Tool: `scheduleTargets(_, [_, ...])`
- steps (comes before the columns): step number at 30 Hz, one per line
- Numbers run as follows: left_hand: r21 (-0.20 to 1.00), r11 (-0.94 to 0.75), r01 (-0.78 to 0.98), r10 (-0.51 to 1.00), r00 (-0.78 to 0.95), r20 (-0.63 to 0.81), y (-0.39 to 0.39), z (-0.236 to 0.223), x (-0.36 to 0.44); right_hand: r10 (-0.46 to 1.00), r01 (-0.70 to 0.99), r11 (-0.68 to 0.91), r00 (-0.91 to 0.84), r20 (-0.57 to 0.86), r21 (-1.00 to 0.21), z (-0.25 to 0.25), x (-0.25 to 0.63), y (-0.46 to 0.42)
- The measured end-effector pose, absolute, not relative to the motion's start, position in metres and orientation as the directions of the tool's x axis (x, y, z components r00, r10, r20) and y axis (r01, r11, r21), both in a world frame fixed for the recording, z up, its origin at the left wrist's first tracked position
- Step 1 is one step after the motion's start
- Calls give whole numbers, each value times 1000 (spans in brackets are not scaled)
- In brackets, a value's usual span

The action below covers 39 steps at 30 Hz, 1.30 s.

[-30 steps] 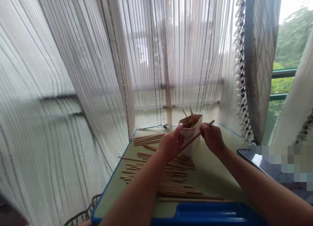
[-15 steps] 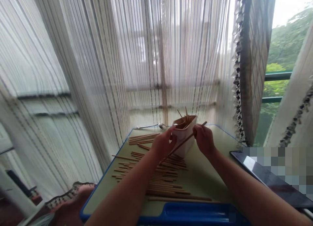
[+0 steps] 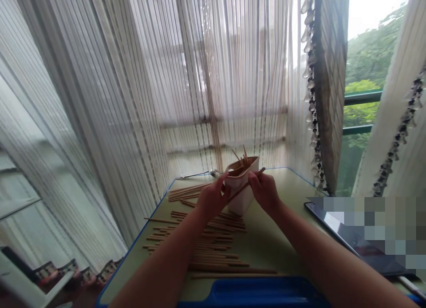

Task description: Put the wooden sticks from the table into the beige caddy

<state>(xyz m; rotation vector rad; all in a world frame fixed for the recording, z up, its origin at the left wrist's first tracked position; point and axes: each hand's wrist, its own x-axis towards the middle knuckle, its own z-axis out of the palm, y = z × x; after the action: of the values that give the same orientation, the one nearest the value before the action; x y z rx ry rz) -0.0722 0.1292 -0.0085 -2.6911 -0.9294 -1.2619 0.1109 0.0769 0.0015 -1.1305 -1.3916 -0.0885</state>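
A pale, box-shaped chopstick holder (image 3: 240, 202) stands upright near the far side of the table, with several thin sticks (image 3: 245, 160) poking out of its top. My left hand (image 3: 213, 196) is closed on the holder's left side, its fingers by the rim. Pinched in my right hand (image 3: 264, 187) is one chopstick (image 3: 240, 191), slanting across the holder's front with its lower end near my left hand. Several chopsticks (image 3: 216, 257) lie in loose rows on the table, partly hidden by my left forearm.
The pale green table (image 3: 273, 241) has a blue edge and a blue tray-like recess (image 3: 262, 290) in front. A metal spoon (image 3: 213, 173) lies at the back left. A dark tablet (image 3: 336, 230) is at the right. Striped sheer curtains (image 3: 186, 77) hang behind.
The view has swung slightly right, so everything appears farther left. The chopstick in my right hand has drawn up, its lower end now nearer the left hand. My left hand stays on the holder.
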Motion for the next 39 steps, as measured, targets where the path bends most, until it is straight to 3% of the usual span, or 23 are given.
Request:
scheduleTargets(29, [179, -810, 558, 493, 484, 723, 130, -9, -73, 522, 767, 471, 156, 839, -436, 0, 114, 78])
scheduleTargets(39, [113, -804, 583, 476, 521, 709, 128, -6, -73, 586, 792, 428, 123, 801, -435, -5, 117, 86])
